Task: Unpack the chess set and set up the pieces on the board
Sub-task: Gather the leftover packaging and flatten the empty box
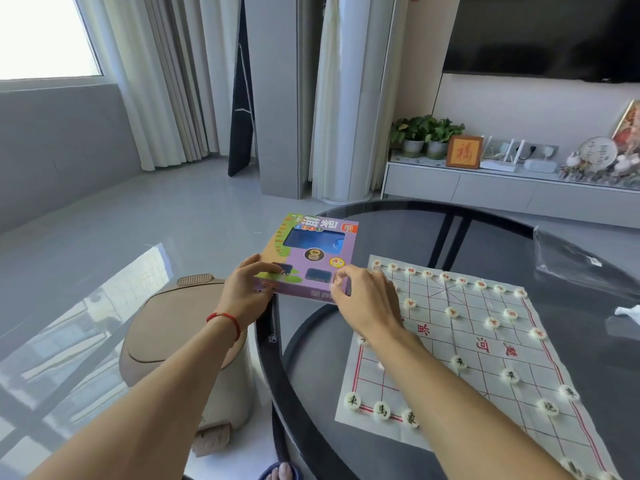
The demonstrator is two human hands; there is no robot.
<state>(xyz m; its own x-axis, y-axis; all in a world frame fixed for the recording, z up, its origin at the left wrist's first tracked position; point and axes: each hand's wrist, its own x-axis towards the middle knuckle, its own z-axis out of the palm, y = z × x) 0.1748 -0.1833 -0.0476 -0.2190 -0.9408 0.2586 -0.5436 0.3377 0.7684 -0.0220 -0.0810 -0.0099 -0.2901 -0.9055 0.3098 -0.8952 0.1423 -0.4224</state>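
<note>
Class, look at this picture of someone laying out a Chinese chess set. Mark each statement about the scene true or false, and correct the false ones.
1. Both hands hold the purple box. True: the left hand grips its near left corner, the right hand its near right corner.
2. The board lies on a square wooden table. False: it lies on a round dark glass table.
3. Pieces already stand on the board. True: round pale pieces sit along both ends.
4. A red string circles the right wrist. False: it is on the left wrist.
5. The box lies on the middle of the board. False: it is beside the board, at the table's left edge.
</note>
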